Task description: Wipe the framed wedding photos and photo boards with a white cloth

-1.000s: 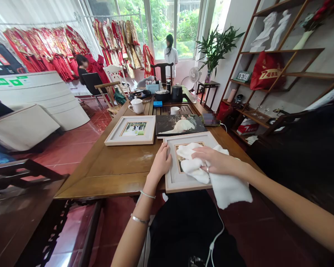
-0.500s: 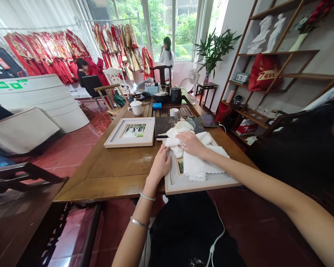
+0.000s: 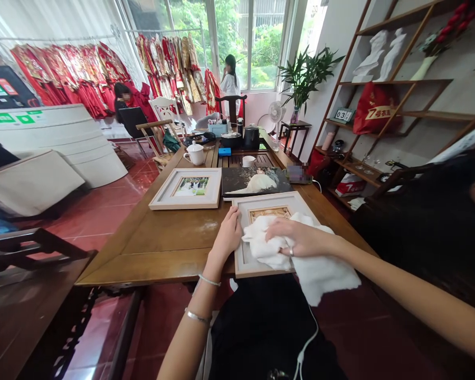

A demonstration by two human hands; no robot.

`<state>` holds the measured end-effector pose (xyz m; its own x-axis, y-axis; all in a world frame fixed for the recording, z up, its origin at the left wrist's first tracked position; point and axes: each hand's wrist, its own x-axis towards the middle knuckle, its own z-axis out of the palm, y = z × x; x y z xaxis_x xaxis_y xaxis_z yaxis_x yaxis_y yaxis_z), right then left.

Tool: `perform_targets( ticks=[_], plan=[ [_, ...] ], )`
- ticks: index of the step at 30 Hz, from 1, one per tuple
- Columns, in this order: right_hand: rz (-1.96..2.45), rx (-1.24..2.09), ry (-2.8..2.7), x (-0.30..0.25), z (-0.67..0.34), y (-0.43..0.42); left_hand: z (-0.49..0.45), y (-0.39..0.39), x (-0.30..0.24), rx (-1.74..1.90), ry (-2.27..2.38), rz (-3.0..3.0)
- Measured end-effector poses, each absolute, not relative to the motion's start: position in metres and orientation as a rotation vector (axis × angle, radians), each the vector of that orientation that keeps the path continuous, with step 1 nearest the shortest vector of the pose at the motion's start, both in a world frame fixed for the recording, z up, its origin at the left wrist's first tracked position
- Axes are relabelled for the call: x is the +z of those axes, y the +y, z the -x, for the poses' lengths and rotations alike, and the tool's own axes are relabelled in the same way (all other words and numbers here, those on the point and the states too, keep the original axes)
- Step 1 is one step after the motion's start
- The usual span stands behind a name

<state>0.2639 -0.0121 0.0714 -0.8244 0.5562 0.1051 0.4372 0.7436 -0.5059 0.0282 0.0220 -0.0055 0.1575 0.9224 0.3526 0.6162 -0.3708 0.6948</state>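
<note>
A pale wooden picture frame (image 3: pixel 240 264) lies in front of me at the table's near edge, part of its photo showing above the cloth. My left hand (image 3: pixel 230 230) grips the left side of this frame, its fingers curled over the edge. Bunched under my right hand (image 3: pixel 295 236) is a white cloth (image 3: pixel 267 252), pressed on the frame's glass with the fingers closed on it. One end of the cloth hangs over the frame's near right corner. The cloth covers the lower part of the photo.
Beyond the frame lie a dark photo panel (image 3: pixel 237 177) and a second framed photo (image 3: pixel 162 198). A lidded white cup (image 3: pixel 195 154), a small white bowl (image 3: pixel 248 161) and a black kettle (image 3: pixel 252 138) stand farther back on the wooden table (image 3: pixel 150 248). Two people are near the windows.
My right hand has drawn the cloth toward me and right, from the frame's far left corner to its near part, uncovering the photo's top and the dark panel. My left hand stays put.
</note>
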Motion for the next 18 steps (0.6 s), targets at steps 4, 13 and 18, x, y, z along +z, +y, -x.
perform_targets(
  ticks=[4,13,18],
  plan=[
    [0.932,0.567,-2.643,0.067,-0.285,0.005,-0.028,0.021,-0.003,1.074,1.45,-2.026],
    [1.087,0.13,-2.502,0.051,-0.233,0.065,-0.029,0.018,0.001,1.138,1.478,-2.111],
    [1.289,0.155,-2.523,0.058,-0.198,0.065,-0.03,0.016,0.008,1.257,1.488,-2.103]
  ],
)
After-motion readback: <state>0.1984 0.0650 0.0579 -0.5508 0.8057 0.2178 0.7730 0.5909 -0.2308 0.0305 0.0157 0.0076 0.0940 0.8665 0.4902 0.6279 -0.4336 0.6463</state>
